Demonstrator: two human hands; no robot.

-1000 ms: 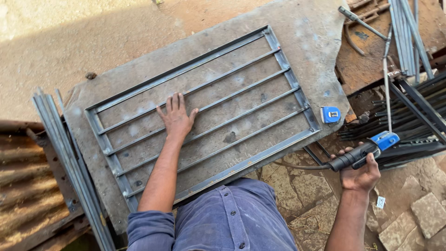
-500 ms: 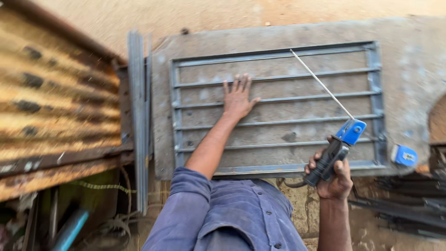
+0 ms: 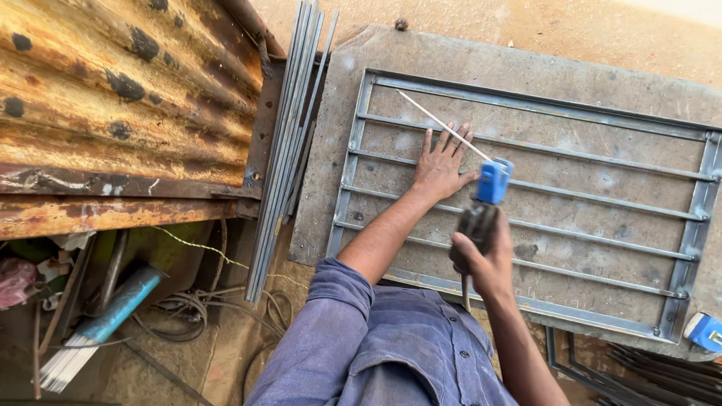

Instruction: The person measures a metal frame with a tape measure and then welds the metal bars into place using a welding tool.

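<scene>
left hand flat, fingers spread, pressing on the bars of a grey steel window grille frame lying on a worn metal worktable. right hand closed around a blue-headed welding electrode holder, its thin welding rod slanting up-left above the left hand's fingers. bundle of steel strips beside the table; rusty corrugated sheet far left.

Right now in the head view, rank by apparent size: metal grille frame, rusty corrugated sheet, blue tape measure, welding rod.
1. Metal grille frame and rusty corrugated sheet: look alike, sheet cut off by the picture edge, so unranked.
2. Welding rod, long but thin.
3. Blue tape measure, partly cut off.
</scene>
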